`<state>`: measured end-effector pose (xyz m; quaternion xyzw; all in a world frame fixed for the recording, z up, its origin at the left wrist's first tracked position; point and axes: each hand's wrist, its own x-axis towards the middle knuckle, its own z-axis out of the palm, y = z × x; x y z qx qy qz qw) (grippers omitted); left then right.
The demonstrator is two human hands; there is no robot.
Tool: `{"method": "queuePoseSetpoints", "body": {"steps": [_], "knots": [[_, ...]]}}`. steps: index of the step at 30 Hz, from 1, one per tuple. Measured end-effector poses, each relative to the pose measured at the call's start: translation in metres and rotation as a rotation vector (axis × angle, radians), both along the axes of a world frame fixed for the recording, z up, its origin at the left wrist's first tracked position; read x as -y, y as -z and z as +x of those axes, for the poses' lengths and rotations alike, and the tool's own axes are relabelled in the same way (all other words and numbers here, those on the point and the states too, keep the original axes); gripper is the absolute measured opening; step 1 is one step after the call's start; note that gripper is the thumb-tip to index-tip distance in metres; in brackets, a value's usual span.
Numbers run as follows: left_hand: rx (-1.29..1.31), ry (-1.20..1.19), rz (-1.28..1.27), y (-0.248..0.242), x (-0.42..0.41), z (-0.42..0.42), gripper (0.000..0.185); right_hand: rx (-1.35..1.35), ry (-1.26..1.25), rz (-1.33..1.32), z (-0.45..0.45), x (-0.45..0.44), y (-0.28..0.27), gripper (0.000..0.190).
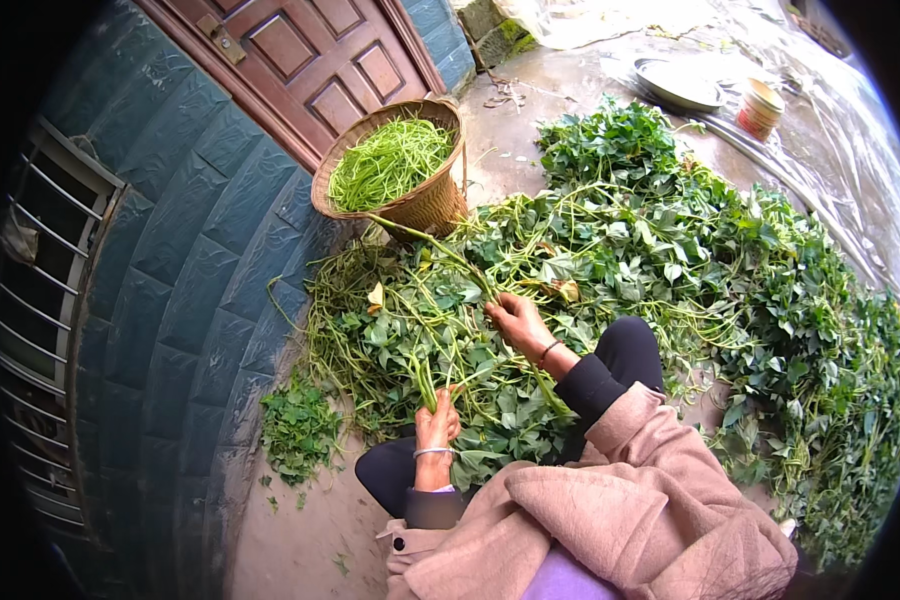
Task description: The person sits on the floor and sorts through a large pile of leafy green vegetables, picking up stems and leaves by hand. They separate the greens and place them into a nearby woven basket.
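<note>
My left hand (436,426) is closed around a small bunch of pale green stalks (424,384) that point up and away from me. Further out and to the right, my right hand (521,326) pinches a long green vine stem (450,251), which slants up left toward the rim of a woven basket (427,206). Cut green stalks (390,161) fill the basket in a loose heap. Below both hands spreads a thick pile of leafy vines (495,375), with pale stems tangled among the leaves.
A small heap of leaves (300,431) lies left of my knee. Along the left runs a blue-grey tiled wall (195,262) with a barred window (45,337) and a brown panelled door (307,60). A round metal tray (679,82), a tin can (760,110) and plastic sheeting (855,157) lie beyond.
</note>
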<state>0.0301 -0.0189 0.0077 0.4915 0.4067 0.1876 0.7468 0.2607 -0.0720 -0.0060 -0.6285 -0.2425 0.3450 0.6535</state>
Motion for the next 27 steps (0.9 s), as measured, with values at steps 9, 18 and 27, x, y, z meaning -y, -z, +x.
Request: {"method": "queuePoseSetpoints", "body": {"steps": [9,18,27], "knots": [[-0.188,0.088,0.512,0.010,0.013,0.009,0.024,-0.205,-0.312,-0.001,-0.041,0.009,-0.038,0.020],[-0.222,0.234,0.648,-0.002,0.014,0.005,0.023,-0.460,-0.271,0.040,-0.041,-0.002,-0.008,0.017],[-0.044,0.092,0.226,0.001,0.012,-0.007,0.030,-0.386,-0.094,-0.058,0.013,0.022,-0.019,0.025]]}}
